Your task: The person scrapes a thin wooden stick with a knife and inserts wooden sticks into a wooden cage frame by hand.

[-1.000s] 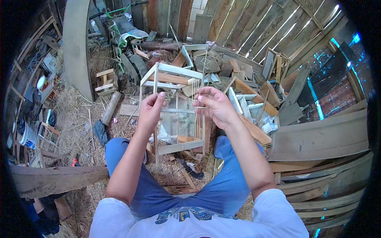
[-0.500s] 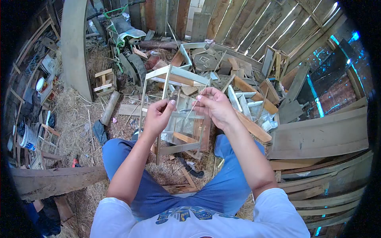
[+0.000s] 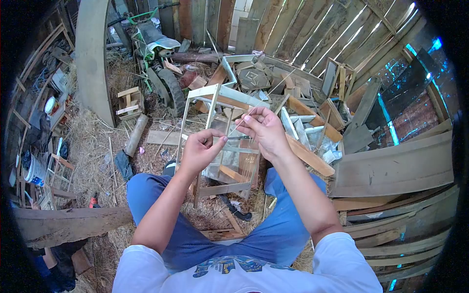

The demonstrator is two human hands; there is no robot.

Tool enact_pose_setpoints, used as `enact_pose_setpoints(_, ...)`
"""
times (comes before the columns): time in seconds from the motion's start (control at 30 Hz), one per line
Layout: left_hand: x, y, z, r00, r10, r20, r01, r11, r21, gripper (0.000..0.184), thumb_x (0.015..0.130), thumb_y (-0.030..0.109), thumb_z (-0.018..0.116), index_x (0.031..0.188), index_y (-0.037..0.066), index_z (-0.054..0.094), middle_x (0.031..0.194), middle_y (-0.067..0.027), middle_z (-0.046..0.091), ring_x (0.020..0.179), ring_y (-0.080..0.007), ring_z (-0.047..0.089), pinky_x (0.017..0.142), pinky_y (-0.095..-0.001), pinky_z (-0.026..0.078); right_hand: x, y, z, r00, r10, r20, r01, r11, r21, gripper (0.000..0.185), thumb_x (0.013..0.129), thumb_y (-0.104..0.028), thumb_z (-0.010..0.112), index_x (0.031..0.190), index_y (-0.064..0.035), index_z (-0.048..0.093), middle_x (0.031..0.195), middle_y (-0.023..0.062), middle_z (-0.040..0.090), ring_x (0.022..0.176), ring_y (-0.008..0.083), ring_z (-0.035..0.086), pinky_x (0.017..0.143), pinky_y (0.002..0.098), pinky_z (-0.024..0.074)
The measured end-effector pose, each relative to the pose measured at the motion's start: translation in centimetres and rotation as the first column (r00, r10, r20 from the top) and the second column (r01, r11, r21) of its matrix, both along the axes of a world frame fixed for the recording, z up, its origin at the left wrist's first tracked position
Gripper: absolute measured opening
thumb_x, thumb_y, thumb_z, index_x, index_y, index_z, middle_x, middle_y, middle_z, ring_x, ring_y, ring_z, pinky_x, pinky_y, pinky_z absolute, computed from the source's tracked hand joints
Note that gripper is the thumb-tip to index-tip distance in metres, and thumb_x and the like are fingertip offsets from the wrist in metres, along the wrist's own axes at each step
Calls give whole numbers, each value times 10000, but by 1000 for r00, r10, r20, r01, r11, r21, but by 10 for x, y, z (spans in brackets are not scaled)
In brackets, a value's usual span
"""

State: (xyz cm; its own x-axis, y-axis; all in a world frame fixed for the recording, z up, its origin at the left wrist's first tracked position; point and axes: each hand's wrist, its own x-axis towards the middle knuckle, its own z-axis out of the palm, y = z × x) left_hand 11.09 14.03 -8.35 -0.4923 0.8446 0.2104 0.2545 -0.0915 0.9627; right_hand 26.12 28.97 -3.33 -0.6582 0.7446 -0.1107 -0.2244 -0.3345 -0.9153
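A small wooden frame (image 3: pixel 223 187) with pale bars stands between my knees, tilted, with thin upright sticks on its right side. Above it, my left hand (image 3: pixel 201 149) is closed, thumb and forefinger pinched at the lower end of a thin stick. My right hand (image 3: pixel 264 131) grips the same thin stick (image 3: pixel 243 121) higher up between thumb and fingers; it slants up to the right beyond that hand. Part of the frame's right side is hidden behind my right hand.
Scrap boards (image 3: pixel 312 157) and broken wooden frames lie beyond my right hand. A green bike-like object (image 3: pixel 145 66) stands at the back left. Straw covers the ground. A curved panel (image 3: pixel 395 165) is at the right, a white bucket (image 3: pixel 35 168) at the far left.
The small frame has turned and shifted slightly right. My left hand has moved right and slightly down, closer to my right hand, and now pinches at the thin stick's lower end.
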Motion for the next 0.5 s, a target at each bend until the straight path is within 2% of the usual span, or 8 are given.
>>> enact_pose_setpoints(0.1,1,-1,2,1000,6,2,-6,1000,-18,148,931,179,800,972,37,783,596,114,329,571,-16,284,523,-259,222,-1,0,-2,1000,3,-10,-3,1000,24,169,1004,22,648,1142,15,552,1084,141,660,985,274,748,877,392,668)
enact_pose_setpoints(0.2,2,0,0,999,32,-11,-32,999,-6,139,941,174,791,972,39,781,597,111,321,571,-21,279,523,-261,219,-2,-3,-2,1000,13,-17,-12,999,31,172,1004,-38,687,1142,-19,585,1044,98,687,989,243,744,897,374,645)
enact_pose_setpoints(0.27,1,0,-2,999,51,-14,-51,999,5,136,946,172,785,972,39,779,598,110,320,571,-23,278,523,-263,218,-3,-7,2,980,-4,197,-38,977,209,145,1013,-83,694,1117,-22,613,1023,59,686,933,177,726,817,314,615)
enact_pose_setpoints(0.3,1,0,0,997,78,-15,-78,997,-6,128,955,166,779,984,42,780,620,123,321,585,-17,282,534,-256,220,-3,-8,1,980,-4,198,-38,977,208,145,1013,-83,694,1117,-22,613,1023,59,686,933,177,726,817,314,615)
enact_pose_setpoints(0.37,0,-1,1,994,104,-15,-105,994,-19,119,964,159,772,996,45,780,642,136,323,600,-12,287,544,-248,222,-5,-12,-3,931,3,366,-156,908,389,131,1014,-114,706,1087,-27,643,985,25,689,871,107,683,738,263,558)
enact_pose_setpoints(0.4,-1,-1,1,992,126,-11,-126,991,-38,121,965,158,770,1003,44,780,643,134,313,601,-14,282,545,-248,223,-6,-13,-10,931,3,366,-156,909,388,131,1014,-114,706,1087,-27,643,985,25,689,871,107,683,738,263,558)
enact_pose_setpoints(0.47,-1,-2,3,989,146,-7,-146,988,-58,122,967,158,769,1010,44,780,645,133,303,602,-15,278,546,-247,223,-10,-13,-26,952,-5,305,-147,868,474,153,975,-168,751,1003,-23,707,838,-8,707,746,54,622,674,242,506)
enact_pose_setpoints(0.5,-1,-2,5,989,144,-19,-145,988,-57,121,967,156,769,1012,45,780,642,129,298,602,-17,273,546,-249,223,-11,-14,-25,952,-6,305,-146,868,474,153,975,-168,751,1003,-23,707,838,-8,707,746,54,622,674,242,506)
